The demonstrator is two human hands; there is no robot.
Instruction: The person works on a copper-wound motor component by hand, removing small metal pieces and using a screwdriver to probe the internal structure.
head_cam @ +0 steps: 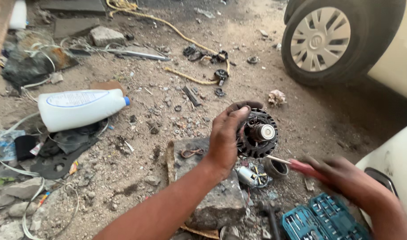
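Black, ribbed round alternator housing with a bright metal shaft end (258,133) is held above the dirt, gripped at its nine o'clock edge by the left hand (224,138). At five o'clock, a red-handled screwdriver (296,165) is clasped in the right hand (345,175), its steel tip touching the housing's lower rim. Below, a rough grey stone block (212,195) and a blue socket case (323,220) are seen.
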